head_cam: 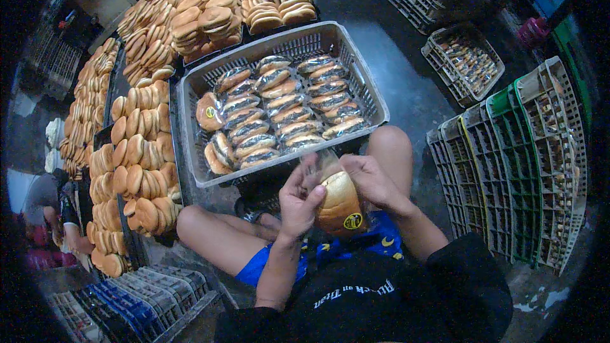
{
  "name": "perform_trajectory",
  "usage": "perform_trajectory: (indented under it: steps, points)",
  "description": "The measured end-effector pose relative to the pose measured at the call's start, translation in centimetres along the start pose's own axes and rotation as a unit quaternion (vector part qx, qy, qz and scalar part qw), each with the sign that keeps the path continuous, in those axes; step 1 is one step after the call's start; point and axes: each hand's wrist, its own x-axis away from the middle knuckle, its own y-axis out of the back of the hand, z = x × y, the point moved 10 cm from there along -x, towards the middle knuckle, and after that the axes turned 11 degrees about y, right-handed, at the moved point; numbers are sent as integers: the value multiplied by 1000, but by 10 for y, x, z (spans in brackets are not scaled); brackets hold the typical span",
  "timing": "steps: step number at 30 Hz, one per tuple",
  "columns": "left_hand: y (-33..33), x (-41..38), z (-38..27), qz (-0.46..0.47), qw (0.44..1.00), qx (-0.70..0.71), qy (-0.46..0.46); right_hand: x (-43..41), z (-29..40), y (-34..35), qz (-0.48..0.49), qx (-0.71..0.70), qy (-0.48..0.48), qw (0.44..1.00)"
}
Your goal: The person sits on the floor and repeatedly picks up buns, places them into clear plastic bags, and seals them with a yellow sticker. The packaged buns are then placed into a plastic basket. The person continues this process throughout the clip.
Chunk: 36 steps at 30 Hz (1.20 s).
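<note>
A golden bread bun (336, 200) in a clear plastic bag with a round yellow sticker is held above my lap. My left hand (300, 195) grips the bag's left side, its thumb on the bun near the bag's mouth. At the upper right of the bag, my right hand (369, 176) pinches the clear plastic (330, 162); its fingertips are partly blurred. Just beyond both hands stands a grey plastic crate (281, 158) with slotted walls. Inside lie rows of bagged buns with dark filling (290, 114), and one bagged bun (209, 112) lies sticker-up at the left.
Trays of stacked unwrapped buns (143, 152) line the left, with more bun piles (207, 14) behind the crate. Stacked crates (505, 166) stand close on my right, others (138, 300) at lower left. A filled crate (464, 64) sits farther right. Another person (47, 214) is at far left.
</note>
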Motion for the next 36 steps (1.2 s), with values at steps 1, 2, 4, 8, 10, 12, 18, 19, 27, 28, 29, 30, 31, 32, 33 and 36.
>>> perform_trajectory:
  steps: [1,2,4,8,10,12,18,19,27,28,29,30,31,32,33,36]
  points:
    - [8,1,9,3,999,-49,21,-1,16,3,-11,72,83,994]
    - [7,4,0,16,997,-54,-57,-1,25,0,-2,74,95,993]
    - [0,6,-19,3,988,-82,-133,-3,55,-10,24,75,117,990]
    - [-10,3,-11,30,994,-65,-78,-4,50,-21,81,-14,2,997]
    - [-14,-1,7,79,991,17,106,0,41,-24,86,-57,-58,993]
    - [-14,-8,-9,5,997,-39,62,1,29,-30,111,-95,-104,984]
    - [-5,8,-24,-82,970,-209,-94,-3,34,-8,-62,-36,15,997]
    - [0,8,-20,-90,968,-216,-88,-1,33,-8,-69,-12,3,998]
    - [-13,0,-37,-63,880,-468,-47,-12,63,-34,104,393,176,896]
    - [-18,1,-34,-45,785,-613,-73,-8,49,-29,103,341,119,927]
    - [-22,1,-36,-42,725,-678,-112,-6,43,-29,106,351,103,925]
    - [-1,-6,-18,-13,790,-612,-46,-4,41,-35,112,356,90,923]
    - [6,-15,0,24,843,-537,25,0,35,-34,111,365,70,922]
    - [28,-14,38,0,917,-303,259,6,34,-41,128,416,81,897]
    - [39,-22,45,48,928,-280,242,13,34,-51,145,465,92,868]
    - [33,-24,47,47,903,-327,275,29,17,-53,151,495,36,855]
